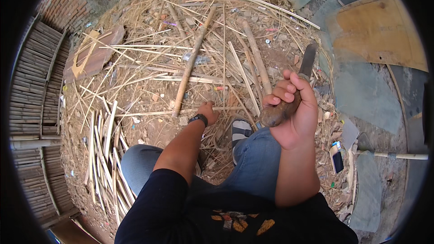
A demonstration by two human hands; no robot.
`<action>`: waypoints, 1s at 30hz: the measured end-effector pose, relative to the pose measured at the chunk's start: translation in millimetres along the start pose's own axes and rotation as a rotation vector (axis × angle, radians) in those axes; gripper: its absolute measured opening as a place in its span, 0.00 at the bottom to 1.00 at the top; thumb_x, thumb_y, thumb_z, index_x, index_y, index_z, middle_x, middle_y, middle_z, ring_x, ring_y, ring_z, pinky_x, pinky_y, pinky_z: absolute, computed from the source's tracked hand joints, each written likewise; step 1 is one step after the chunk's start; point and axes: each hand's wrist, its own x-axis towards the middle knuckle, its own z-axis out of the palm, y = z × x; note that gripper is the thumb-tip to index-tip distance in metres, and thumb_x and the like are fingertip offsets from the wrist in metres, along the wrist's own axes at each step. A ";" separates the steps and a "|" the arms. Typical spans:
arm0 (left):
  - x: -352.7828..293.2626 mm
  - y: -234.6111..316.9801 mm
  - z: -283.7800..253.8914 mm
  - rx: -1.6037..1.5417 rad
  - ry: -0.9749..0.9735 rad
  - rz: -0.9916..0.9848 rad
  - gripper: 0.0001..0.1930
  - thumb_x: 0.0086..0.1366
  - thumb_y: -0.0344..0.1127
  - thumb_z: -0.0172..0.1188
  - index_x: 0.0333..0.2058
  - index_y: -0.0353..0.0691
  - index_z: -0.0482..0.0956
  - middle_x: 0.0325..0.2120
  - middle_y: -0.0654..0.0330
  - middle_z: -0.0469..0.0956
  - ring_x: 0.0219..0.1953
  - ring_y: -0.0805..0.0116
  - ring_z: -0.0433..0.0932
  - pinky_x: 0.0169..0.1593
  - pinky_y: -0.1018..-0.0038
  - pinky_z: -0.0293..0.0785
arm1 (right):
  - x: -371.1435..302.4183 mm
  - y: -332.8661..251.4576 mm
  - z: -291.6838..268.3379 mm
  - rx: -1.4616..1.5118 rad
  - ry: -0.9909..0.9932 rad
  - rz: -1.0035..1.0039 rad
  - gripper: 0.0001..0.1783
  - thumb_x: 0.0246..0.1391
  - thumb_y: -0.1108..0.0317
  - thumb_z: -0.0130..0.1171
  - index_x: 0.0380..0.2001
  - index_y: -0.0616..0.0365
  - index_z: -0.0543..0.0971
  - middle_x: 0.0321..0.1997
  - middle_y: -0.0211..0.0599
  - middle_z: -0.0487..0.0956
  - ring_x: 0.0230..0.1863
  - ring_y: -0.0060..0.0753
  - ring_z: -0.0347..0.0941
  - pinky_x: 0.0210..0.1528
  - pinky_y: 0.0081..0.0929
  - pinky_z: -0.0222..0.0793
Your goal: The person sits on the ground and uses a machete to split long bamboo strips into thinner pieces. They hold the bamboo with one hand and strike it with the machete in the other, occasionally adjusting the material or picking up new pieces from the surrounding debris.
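My right hand (294, 113) is closed round the thick wooden handle (279, 112) of a machete, raised at the right. Its dark blade (308, 59) points up and away from me. My left hand (209, 112), with a black watch on the wrist, reaches down close to the littered ground. A thin pale bamboo strip (233, 108) runs along beside it; the fingers are mostly hidden, so I cannot tell whether they grip the strip. Beyond that hand lies a long round bamboo pole (194, 61), slanting away from me.
A bundle of split bamboo strips (106, 153) lies to my left. More poles (257, 56) and strips are scattered ahead. A bamboo-slat wall (34, 81) stands at far left, grey sheets (366, 95) at right. A phone-like dark object (337, 160) lies beside my right arm.
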 end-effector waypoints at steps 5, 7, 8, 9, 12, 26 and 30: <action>15.7 45.9 45.4 -0.080 0.014 0.079 0.32 0.59 0.50 0.63 0.60 0.48 0.69 0.58 0.42 0.68 0.60 0.43 0.69 0.63 0.58 0.67 | 0.9 -17.2 -11.9 0.023 0.014 -0.018 0.06 0.62 0.65 0.55 0.41 0.50 0.72 0.24 0.17 0.67 0.24 0.13 0.64 0.34 0.25 0.64; 16.6 67.8 58.0 -0.049 -0.009 0.099 0.32 0.59 0.50 0.63 0.61 0.51 0.68 0.59 0.42 0.66 0.60 0.43 0.69 0.63 0.58 0.67 | -0.5 -21.8 -15.5 0.039 0.021 -0.030 0.07 0.64 0.65 0.54 0.42 0.52 0.74 0.24 0.17 0.68 0.23 0.12 0.64 0.34 0.24 0.64; 17.5 76.1 63.8 -0.027 -0.039 0.112 0.33 0.59 0.51 0.62 0.63 0.54 0.67 0.61 0.42 0.64 0.61 0.43 0.67 0.64 0.58 0.66 | -1.2 -23.3 -17.0 0.061 0.013 -0.026 0.08 0.65 0.65 0.52 0.43 0.54 0.75 0.24 0.17 0.70 0.23 0.12 0.65 0.34 0.23 0.64; 19.2 83.1 70.2 0.012 -0.048 0.113 0.33 0.59 0.51 0.62 0.63 0.54 0.67 0.61 0.42 0.63 0.62 0.44 0.66 0.64 0.57 0.65 | -1.2 -24.8 -18.3 0.084 0.005 -0.021 0.10 0.66 0.65 0.51 0.44 0.56 0.77 0.24 0.17 0.71 0.22 0.11 0.66 0.33 0.23 0.64; 26.0 96.6 84.6 0.127 -0.133 0.078 0.34 0.60 0.52 0.59 0.64 0.55 0.65 0.62 0.42 0.62 0.64 0.45 0.64 0.65 0.54 0.64 | 1.4 -29.1 -21.1 0.095 0.015 -0.012 0.11 0.67 0.65 0.49 0.44 0.57 0.77 0.24 0.18 0.71 0.22 0.12 0.67 0.33 0.23 0.64; 63.0 94.2 117.6 -0.144 -0.333 -0.013 0.34 0.67 0.57 0.52 0.69 0.54 0.58 0.65 0.40 0.56 0.65 0.39 0.61 0.67 0.51 0.60 | 13.9 -34.7 -31.3 0.084 0.087 -0.011 0.12 0.68 0.63 0.48 0.47 0.57 0.75 0.25 0.18 0.70 0.23 0.12 0.66 0.33 0.22 0.63; 75.0 103.0 130.3 -0.032 -0.382 0.036 0.33 0.68 0.58 0.50 0.67 0.52 0.61 0.64 0.39 0.57 0.63 0.38 0.64 0.65 0.54 0.64 | 14.8 -37.7 -33.5 0.076 0.073 -0.013 0.13 0.69 0.62 0.47 0.47 0.58 0.75 0.25 0.19 0.71 0.23 0.12 0.67 0.33 0.21 0.64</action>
